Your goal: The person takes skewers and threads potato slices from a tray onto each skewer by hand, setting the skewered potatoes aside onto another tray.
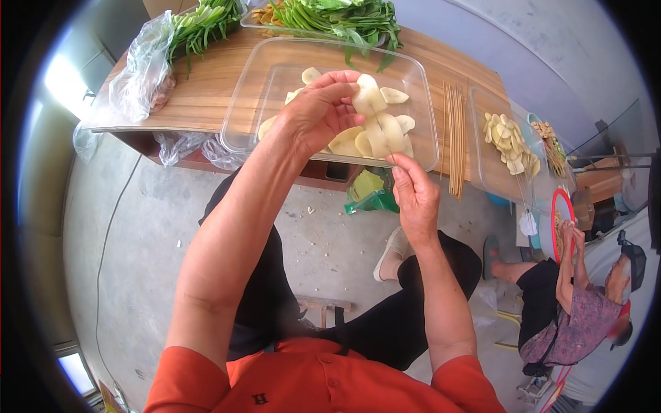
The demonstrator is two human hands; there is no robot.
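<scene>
My right hand (417,198) pinches the lower end of a thin skewer that carries several pale potato slices (384,135). At the skewer's upper end, my left hand (318,110) holds a potato slice (370,96) between thumb and fingers. Both hands are over a clear plastic tray (237,110), where loose potato slices (344,142) lie. The left palm partly hides some of these slices.
Bare wooden skewers (455,138) lie right of the tray on the wooden table (200,103). Farther right stands another clear tray (482,162) with sliced potato. Green vegetables (344,20) and a plastic bag (141,76) are behind. A co-worker (575,316) sits at right.
</scene>
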